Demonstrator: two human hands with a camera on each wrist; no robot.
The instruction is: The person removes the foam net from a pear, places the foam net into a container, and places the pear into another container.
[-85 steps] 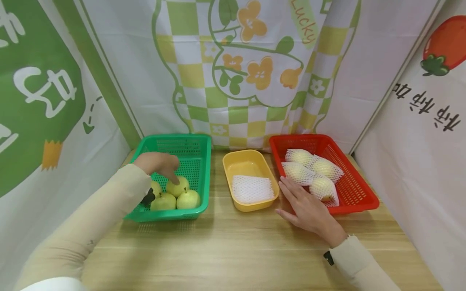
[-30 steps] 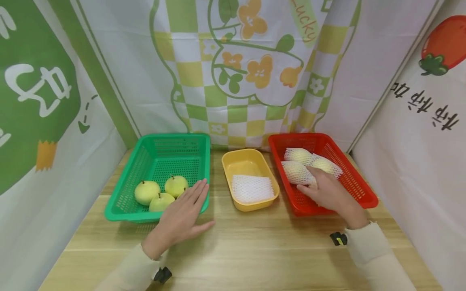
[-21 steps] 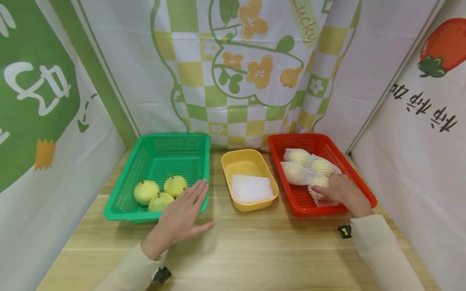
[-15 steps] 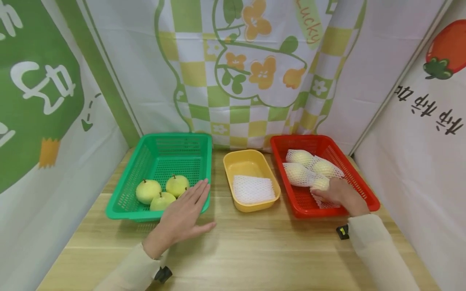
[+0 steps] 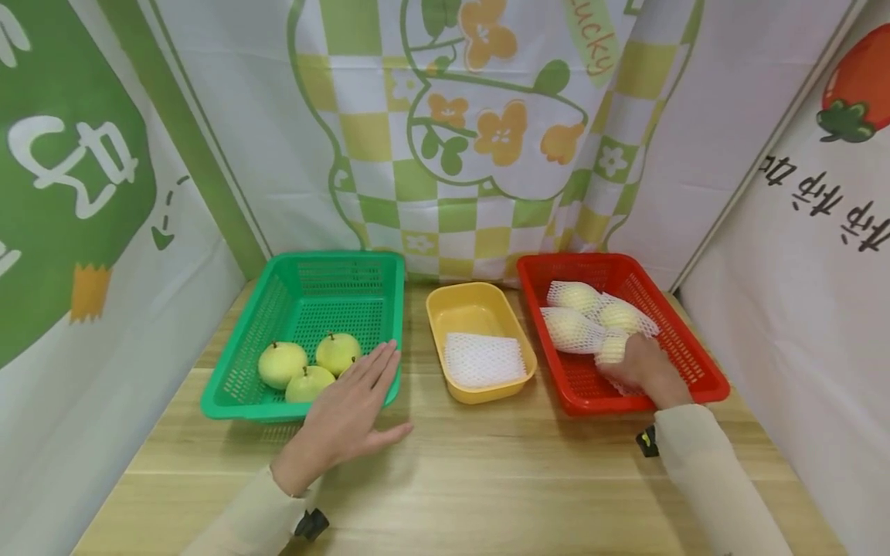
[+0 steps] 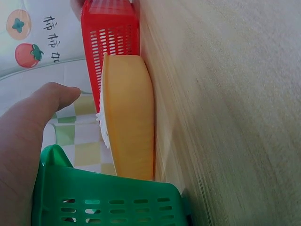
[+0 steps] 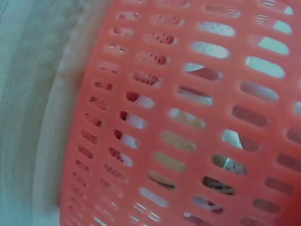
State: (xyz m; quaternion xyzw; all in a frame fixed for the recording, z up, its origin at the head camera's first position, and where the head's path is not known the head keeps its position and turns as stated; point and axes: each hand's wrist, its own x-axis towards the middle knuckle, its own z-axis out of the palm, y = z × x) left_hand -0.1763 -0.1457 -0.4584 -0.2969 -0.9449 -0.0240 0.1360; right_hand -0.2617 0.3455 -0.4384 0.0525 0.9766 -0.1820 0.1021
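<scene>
My left hand lies straight-fingered over the near right corner of the green basket, thumb out to the side. In that basket several bare yellow-green pears sit near the front, one mostly covered by the hand. Inside the red basket, my right hand is curled round the nearest pear, which wears a white foam net and is partly hidden. Other netted pears lie beside and behind it. The right wrist view shows mostly the red basket's slotted wall.
Between the baskets stands a small yellow tray holding flat white foam nets. All three containers are on a wooden table. A printed curtain hangs close behind them, with fabric walls at both sides.
My left hand came out of the green basket to its near right corner. The right hand moved from the red basket's left edge onto the nearest netted pear, lately shifting slightly.
</scene>
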